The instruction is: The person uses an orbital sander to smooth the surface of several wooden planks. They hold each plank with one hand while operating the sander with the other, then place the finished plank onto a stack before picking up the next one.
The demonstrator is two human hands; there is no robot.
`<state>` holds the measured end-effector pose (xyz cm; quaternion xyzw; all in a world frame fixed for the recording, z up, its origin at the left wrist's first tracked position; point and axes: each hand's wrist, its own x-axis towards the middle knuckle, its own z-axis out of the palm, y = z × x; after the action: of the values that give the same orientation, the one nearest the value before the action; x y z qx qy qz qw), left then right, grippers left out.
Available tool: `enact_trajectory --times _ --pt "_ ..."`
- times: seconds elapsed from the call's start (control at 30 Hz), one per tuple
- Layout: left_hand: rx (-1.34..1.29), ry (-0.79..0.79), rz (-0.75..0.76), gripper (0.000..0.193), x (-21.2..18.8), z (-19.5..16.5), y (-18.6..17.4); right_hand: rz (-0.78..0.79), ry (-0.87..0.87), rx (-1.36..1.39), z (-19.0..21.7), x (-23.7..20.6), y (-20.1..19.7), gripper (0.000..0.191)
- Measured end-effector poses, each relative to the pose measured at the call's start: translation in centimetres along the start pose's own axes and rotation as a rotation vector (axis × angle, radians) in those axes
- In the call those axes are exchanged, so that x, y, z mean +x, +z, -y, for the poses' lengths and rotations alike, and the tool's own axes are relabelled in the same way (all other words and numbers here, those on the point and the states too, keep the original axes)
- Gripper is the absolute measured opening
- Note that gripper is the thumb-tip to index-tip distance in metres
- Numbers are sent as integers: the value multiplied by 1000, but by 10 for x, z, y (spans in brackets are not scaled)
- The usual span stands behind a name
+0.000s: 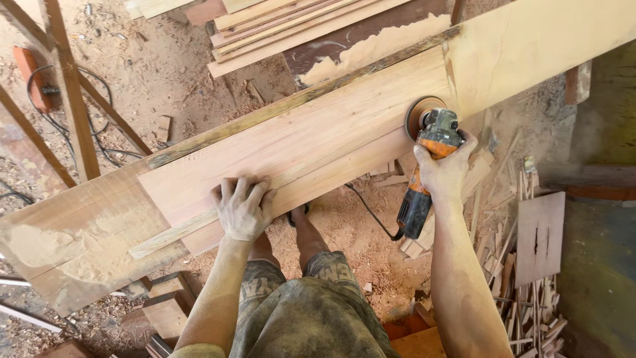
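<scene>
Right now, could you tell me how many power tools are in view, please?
1: an orange angle grinder in the right hand, its disc against the near edge of the long plank. The left hand presses flat on the plank. Others may lie out of view.

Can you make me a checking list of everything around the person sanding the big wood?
Surface: long wide plank, dusty, lying slanted.
Job's things: orange angle grinder, its disc on the plank's near edge.
Clutter: wood offcuts heaped at right; stacked boards behind.
Grips: left hand pressed flat on the plank; right hand wrapped around the grinder.
Cables: black grinder cord under the plank; black wire on the floor at left.
Surroundings: sawdust-covered floor.
</scene>
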<state>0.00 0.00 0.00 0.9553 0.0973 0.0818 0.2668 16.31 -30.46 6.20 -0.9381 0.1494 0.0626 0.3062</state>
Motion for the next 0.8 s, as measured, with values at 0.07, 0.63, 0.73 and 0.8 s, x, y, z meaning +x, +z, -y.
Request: enact_trajectory --times 0.07,0.63,0.73,0.8 --pt "-2 -3 3 18 1 1 1 52 -22 22 2 -11 10 87" --pt "-73 8 -21 23 25 -18 -16 173 57 -74 30 5 -11 92" --pt "-88 1 -16 22 34 -27 -25 18 29 -21 35 29 -29 91" --pt "-84 -8 31 20 43 -35 -31 -92 -63 76 32 32 -37 90"
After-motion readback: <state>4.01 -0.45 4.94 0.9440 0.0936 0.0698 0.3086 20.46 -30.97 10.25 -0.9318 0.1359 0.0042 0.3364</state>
